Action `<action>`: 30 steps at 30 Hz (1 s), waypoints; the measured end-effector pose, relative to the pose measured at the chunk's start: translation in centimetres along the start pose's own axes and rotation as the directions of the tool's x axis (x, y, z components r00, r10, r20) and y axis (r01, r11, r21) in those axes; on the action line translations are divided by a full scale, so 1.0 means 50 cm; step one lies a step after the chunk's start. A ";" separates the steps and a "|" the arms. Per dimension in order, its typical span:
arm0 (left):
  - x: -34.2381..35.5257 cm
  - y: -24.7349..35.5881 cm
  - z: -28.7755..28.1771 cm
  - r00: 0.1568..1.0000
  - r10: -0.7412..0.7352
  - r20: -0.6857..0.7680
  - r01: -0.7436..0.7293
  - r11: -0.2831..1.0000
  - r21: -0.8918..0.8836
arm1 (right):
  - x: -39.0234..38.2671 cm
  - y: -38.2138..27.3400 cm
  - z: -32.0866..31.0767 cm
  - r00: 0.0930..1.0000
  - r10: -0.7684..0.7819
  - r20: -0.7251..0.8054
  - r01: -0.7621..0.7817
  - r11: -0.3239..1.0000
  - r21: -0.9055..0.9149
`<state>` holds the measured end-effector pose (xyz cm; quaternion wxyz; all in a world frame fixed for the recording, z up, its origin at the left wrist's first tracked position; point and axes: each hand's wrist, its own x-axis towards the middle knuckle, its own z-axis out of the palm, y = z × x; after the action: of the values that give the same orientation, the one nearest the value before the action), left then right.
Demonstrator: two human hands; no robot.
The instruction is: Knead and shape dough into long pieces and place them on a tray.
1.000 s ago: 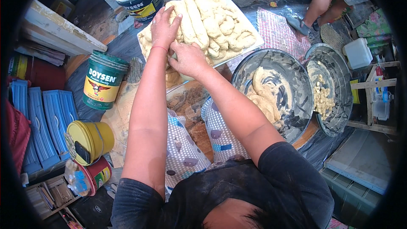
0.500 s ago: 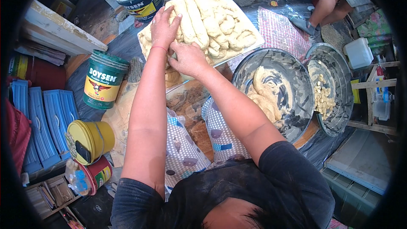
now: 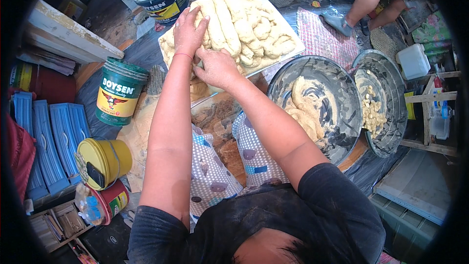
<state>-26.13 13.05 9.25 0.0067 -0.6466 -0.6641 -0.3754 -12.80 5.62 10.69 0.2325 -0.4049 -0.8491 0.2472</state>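
A big mass of pale yellow dough (image 3: 254, 22), with long thick rolls on its left part, covers a white board (image 3: 299, 49) before me. My left hand (image 3: 190, 32) lies over the dough's left edge, fingers stretched and a little spread, a thin red band at its wrist. Just below and right of it, my right hand (image 3: 217, 68) is closed, its fingers curled in against the dough beside my left wrist. The fingertips of the right hand are partly hidden, as is the dough under both palms.
Right of the board stands a wide black basin (image 3: 342, 132) with a dough strip (image 3: 305, 112); beside it, a second basin (image 3: 393, 117) holds small dough pieces. A green bucket (image 3: 119, 93) and a yellow bucket (image 3: 110, 159) stand left. Another person's leg (image 3: 366, 2) is at the far right.
The other person's legs have shifted, with the near foot farther left on the checked cloth. My hands and the dough stay in place.
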 end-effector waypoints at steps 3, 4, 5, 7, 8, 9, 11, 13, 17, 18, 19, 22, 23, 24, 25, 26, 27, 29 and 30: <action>0.000 -0.001 -0.001 1.000 -0.008 0.008 0.008 1.000 -0.003 | 0.002 0.001 0.003 1.000 0.000 0.002 0.000 1.000 -0.005; 0.000 -0.002 -0.002 1.000 -0.014 0.013 0.014 1.000 -0.002 | 0.002 0.000 0.005 1.000 -0.003 0.000 0.003 1.000 -0.013; -0.001 -0.004 -0.003 1.000 -0.015 0.012 0.015 1.000 -0.001 | 0.002 -0.001 0.006 1.000 -0.004 0.001 0.004 1.000 -0.013; -0.001 -0.001 -0.006 1.000 -0.014 0.017 0.013 1.000 0.020 | 0.001 -0.001 0.008 1.000 -0.015 -0.016 0.015 1.000 -0.007; -0.003 0.007 -0.004 1.000 -0.012 0.019 0.012 1.000 0.018 | 0.000 0.001 0.008 1.000 -0.013 -0.017 0.012 1.000 -0.008; -0.007 0.017 0.002 0.984 -0.003 -0.177 0.007 1.000 0.022 | 0.000 0.003 0.009 1.000 -0.006 -0.014 0.006 1.000 -0.011; -0.009 0.022 0.006 0.931 0.011 -0.364 -0.001 1.000 0.026 | 0.000 0.006 0.008 1.000 0.002 -0.016 -0.002 1.000 -0.013; -0.007 0.016 0.002 0.956 0.082 -0.283 -0.041 0.988 0.149 | -0.003 0.009 0.004 1.000 -0.002 -0.029 0.004 0.999 0.054; -0.001 0.001 -0.012 0.994 -0.063 0.088 0.063 0.998 -0.004 | -0.010 0.023 -0.023 0.996 -0.074 -0.050 0.077 0.994 0.075; -0.008 -0.002 -0.016 0.994 -0.086 0.068 0.078 0.991 0.111 | -0.011 0.038 -0.045 0.998 -0.058 0.001 0.056 0.971 0.231; -0.016 0.014 -0.024 0.996 -0.079 0.047 0.075 0.994 0.079 | -0.016 0.055 -0.080 0.997 -0.044 0.056 0.020 0.926 0.377; -0.034 0.112 -0.058 0.994 0.049 0.102 -0.053 0.998 0.034 | -0.046 0.189 -0.203 0.955 0.243 -0.169 -0.088 0.778 0.621; -0.044 0.148 -0.075 0.993 0.046 0.111 -0.051 0.998 0.041 | -0.071 0.225 -0.231 0.874 0.327 -0.358 -0.023 0.765 0.644; -0.058 0.193 -0.088 0.972 0.121 0.202 -0.107 0.991 -0.077 | -0.097 0.285 -0.239 0.786 0.384 -0.486 0.063 0.731 0.679; -0.081 0.227 -0.105 0.942 0.188 0.278 -0.140 0.973 -0.183 | -0.131 0.301 -0.245 0.711 0.480 -0.514 -0.055 0.766 0.640; -0.105 0.278 -0.088 0.908 0.278 0.315 -0.226 0.955 -0.192 | -0.177 0.405 -0.226 0.661 0.531 -0.530 -0.120 0.772 0.624; -0.133 0.324 -0.069 0.866 0.356 0.350 -0.305 0.932 -0.194 | -0.239 0.480 -0.197 0.664 0.619 -0.419 -0.238 0.706 0.667; -0.196 0.401 -0.028 0.791 0.423 0.443 -0.353 0.906 -0.235 | -0.385 0.588 -0.125 0.613 0.769 -0.180 -0.464 0.535 0.707; -0.227 0.427 -0.001 0.745 0.446 0.496 -0.369 0.895 -0.251 | -0.469 0.658 -0.092 0.501 0.865 0.031 -0.775 0.433 0.460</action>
<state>-5.84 0.81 14.14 -0.1435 -0.8540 -0.4534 -0.2112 22.01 5.94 -10.33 0.2499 -0.7312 -0.4383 0.4592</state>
